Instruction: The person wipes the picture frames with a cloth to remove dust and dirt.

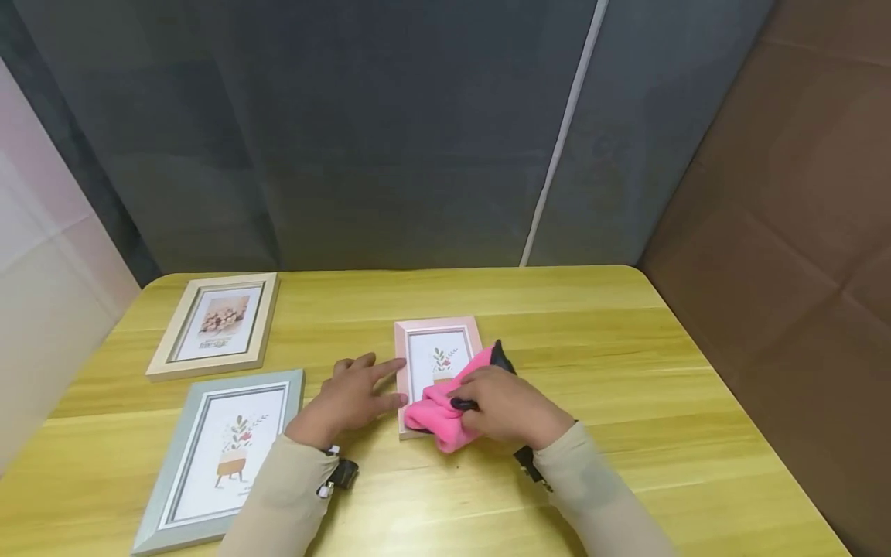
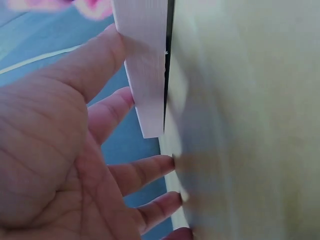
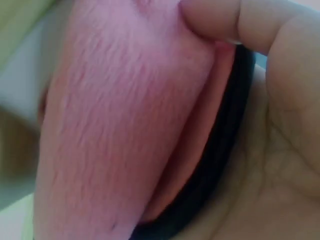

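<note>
A small pink picture frame [image 1: 404,340] with a plant print lies flat on the table. My left hand [image 1: 356,393] is beside its left edge; in the left wrist view the thumb and a straight finger touch the frame's side [image 2: 145,75], while other fingertips rest at the tabletop. My right hand [image 1: 511,406] grips a bunched pink cloth [image 1: 445,418] with black edging, which covers the lower right of the frame. In the right wrist view, the folded cloth [image 3: 120,115] fills the palm, and the thumb presses on it.
To the left lie a larger grey-green picture frame [image 1: 170,464] with a similar plant print and, behind it, a cream picture frame [image 1: 271,309] with a flower photo. A dark curtain [image 1: 390,139] hangs behind the wooden table [image 1: 626,356], and a brown one [image 1: 786,232] stands on the right.
</note>
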Demonstrator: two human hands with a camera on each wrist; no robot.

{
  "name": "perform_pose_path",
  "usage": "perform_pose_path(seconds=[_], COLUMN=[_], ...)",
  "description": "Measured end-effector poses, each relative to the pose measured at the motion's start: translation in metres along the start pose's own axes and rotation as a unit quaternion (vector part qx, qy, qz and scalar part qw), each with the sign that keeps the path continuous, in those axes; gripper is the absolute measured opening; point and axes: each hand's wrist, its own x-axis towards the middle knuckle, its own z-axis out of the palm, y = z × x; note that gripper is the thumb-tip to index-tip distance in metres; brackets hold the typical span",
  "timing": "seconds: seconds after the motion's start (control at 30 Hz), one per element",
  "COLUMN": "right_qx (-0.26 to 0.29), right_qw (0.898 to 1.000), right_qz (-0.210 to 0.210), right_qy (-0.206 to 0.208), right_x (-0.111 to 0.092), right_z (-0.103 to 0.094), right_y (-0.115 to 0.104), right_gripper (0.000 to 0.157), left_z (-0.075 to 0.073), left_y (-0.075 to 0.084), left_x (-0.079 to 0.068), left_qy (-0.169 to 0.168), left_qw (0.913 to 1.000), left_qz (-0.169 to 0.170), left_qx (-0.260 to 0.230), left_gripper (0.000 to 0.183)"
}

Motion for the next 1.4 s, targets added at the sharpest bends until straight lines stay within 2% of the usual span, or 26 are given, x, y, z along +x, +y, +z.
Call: perform_pose_path(seconds=[0.03, 0.13, 0.23, 0.37, 0.47, 0.53, 0.6, 0.77, 0.9, 1.03, 1.1, 1.23, 1.33, 1.4], right_qx=[-0.002, -0.016, -0.028, -0.04, -0.055, -0.06, -0.051, -0.017, -0.02, -0.031, -0.043, -0.061, -0.079, -0.081], right_qw=[1.0, 1.0, 1.0, 0.998, 0.996, 0.995, 0.996, 1.0, 0.999, 0.997, 0.998, 0.998, 0.993, 0.991], right_qz=[0.004, 0.01, 0.004, -0.037, -0.077, -0.083, -0.069, -0.003, 0.049, 0.062, 0.043, -0.03, -0.088, -0.103], right_qy=[0.009, 0.023, 0.012, -0.01, -0.006, 0.0, -0.002, -0.02, 0.003, 0.021, 0.017, 0.004, 0.014, 0.02], right_x=[-0.001, -0.002, -0.001, 0.001, 0.003, 0.004, 0.005, 0.002, -0.001, -0.001, 0.0, 0.003, 0.006, 0.007], right_z=[-0.003, -0.006, -0.006, 0.003, 0.011, 0.014, 0.013, 0.004, -0.003, -0.004, -0.002, 0.006, 0.015, 0.018], right_y=[0.005, 0.011, 0.003, -0.02, -0.034, -0.037, -0.035, -0.018, -0.001, 0.006, 0.002, -0.015, -0.025, -0.027], right_gripper=[0.009, 0.019, 0.01, 0.039, 0.045, 0.045, 0.045, 0.036, 0.013, 0.01, 0.013, 0.035, 0.042, 0.043], left_z=[0.001, 0.003, 0.003, 0.002, 0.002, 0.001, 0.0, -0.001, -0.001, 0.0, 0.0, 0.001, 0.001, 0.001], left_y=[0.0, 0.0, -0.001, -0.001, -0.001, 0.0, 0.001, 0.003, 0.003, 0.003, 0.003, 0.003, 0.003, 0.004], left_x=[0.001, 0.001, 0.001, 0.0, 0.001, 0.001, 0.001, 0.001, 0.001, 0.001, 0.001, 0.003, 0.004, 0.004], left_qy=[0.001, -0.001, 0.0, 0.001, 0.002, 0.002, 0.002, 0.0, -0.001, -0.002, -0.003, -0.004, -0.003, -0.004], left_qw=[1.0, 1.0, 0.9999, 0.9998, 0.9997, 0.9997, 0.9997, 0.9998, 0.9998, 0.9998, 0.9998, 0.9997, 0.9997, 0.9997], left_qz=[0.001, -0.007, -0.013, -0.017, -0.022, -0.024, -0.024, -0.02, -0.016, -0.014, -0.016, -0.022, -0.024, -0.024], left_qx=[-0.001, -0.006, -0.008, -0.005, -0.001, 0.0, -0.001, -0.006, -0.012, -0.013, -0.014, -0.01, -0.002, 0.003], left_gripper=[0.064, 0.064, 0.064, 0.063, 0.063, 0.063, 0.063, 0.063, 0.064, 0.063, 0.063, 0.063, 0.063, 0.063])
